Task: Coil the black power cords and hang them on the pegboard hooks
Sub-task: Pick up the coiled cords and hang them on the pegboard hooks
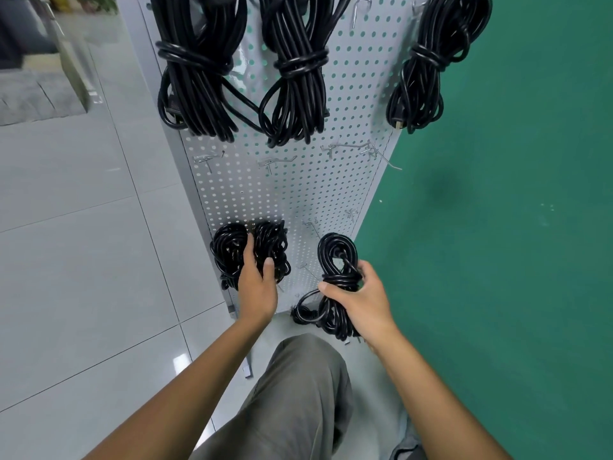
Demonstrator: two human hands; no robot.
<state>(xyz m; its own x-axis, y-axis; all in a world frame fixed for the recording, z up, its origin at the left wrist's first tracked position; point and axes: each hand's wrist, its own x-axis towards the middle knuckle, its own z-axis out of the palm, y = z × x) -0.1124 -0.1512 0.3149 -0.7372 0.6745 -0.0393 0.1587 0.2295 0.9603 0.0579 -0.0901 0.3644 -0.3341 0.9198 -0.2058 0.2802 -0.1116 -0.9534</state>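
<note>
- While three bundles hang high on the pegboard, the left hand grips a low coiled cord.
- Right hand clamps another coil beside a bare hook.

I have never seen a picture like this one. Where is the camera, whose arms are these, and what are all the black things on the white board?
There is no machine here. The camera sits on a person's head and looks forward and down, so you see their own two bare arms and grey trousers. In front stands a white pegboard, a metal sheet full of holes with small wire hooks. Three coiled black power cords hang along its top. The left hand grips another coiled bundle low on the board. The right hand holds a coiled cord by its wrapped middle, near a low hook. The floor is pale tile; a green surface lies to the right.
</note>
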